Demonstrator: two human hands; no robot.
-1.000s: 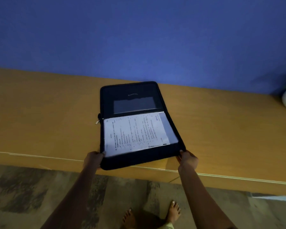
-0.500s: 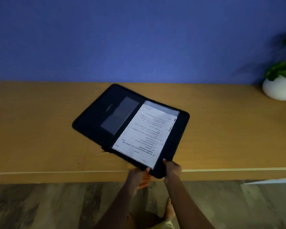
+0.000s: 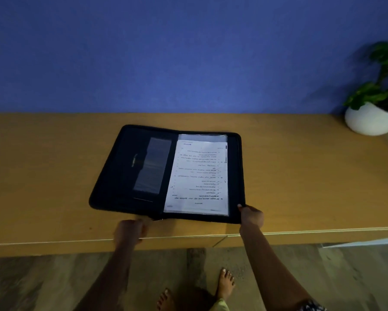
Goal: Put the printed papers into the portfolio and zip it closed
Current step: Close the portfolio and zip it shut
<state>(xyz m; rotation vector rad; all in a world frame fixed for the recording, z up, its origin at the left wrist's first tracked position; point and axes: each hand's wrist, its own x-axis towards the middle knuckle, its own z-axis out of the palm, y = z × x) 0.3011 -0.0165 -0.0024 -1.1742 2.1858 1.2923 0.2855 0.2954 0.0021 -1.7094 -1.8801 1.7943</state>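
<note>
The black zip portfolio [image 3: 130, 167] lies open flat on the wooden table [image 3: 42, 176], its spine running away from me. The printed papers [image 3: 198, 176] sit in a clear sleeve on its right half, text upside down to me. The left half shows a dark pocket with a clear window. My right hand [image 3: 251, 215] grips the portfolio's near right corner, thumb on top. My left hand [image 3: 130, 231], blurred, is curled on the table just left of the zipper pull [image 3: 158, 218] at the near end of the spine; nothing shows inside its fingers.
A white pot with a green plant [image 3: 371, 117] stands at the table's far right against the blue wall. The table's front edge [image 3: 54, 242] runs just below my hands. My bare feet [image 3: 225, 283] stand on the floor below.
The portfolio has been turned clockwise from a diagonal until its spine points away from me. My right hand stayed on its corner, and my left hand moved left to the spine's near end.
</note>
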